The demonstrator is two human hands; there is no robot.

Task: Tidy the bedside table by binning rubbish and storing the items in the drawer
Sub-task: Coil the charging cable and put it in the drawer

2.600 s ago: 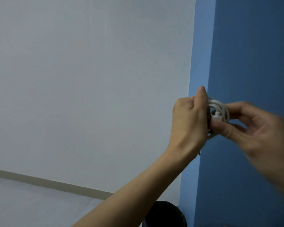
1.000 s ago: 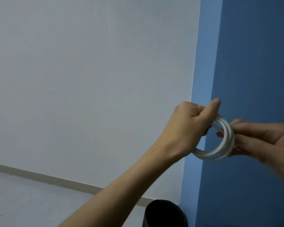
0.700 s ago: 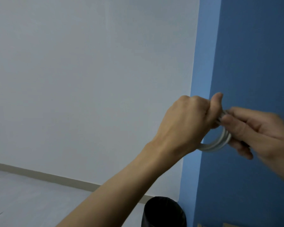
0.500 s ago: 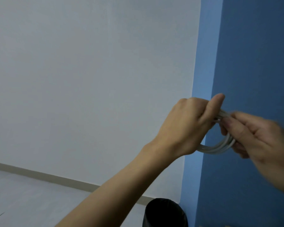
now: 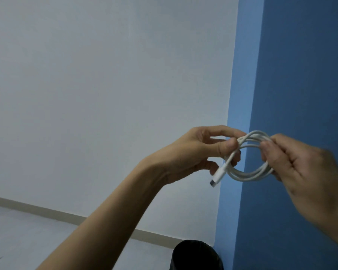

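A white charging cable (image 5: 248, 175) is wound into a small coil and held up in the air in front of the wall. My left hand (image 5: 193, 152) pinches the coil's left side between thumb and fingers, and a plug end (image 5: 216, 179) hangs down from that grip. My right hand (image 5: 300, 164) grips the coil's right side and looks blurred. The bedside table and its drawer are out of view.
A black bin (image 5: 195, 256) stands on the floor at the bottom, against the corner. A pale grey wall (image 5: 105, 94) fills the left, a blue wall (image 5: 300, 75) the right. Grey floor (image 5: 27, 234) with a skirting board lies at the lower left.
My left hand has loosened from a fist to a fingertip pinch. The coil has opened wider and one plug end now hangs free below it.
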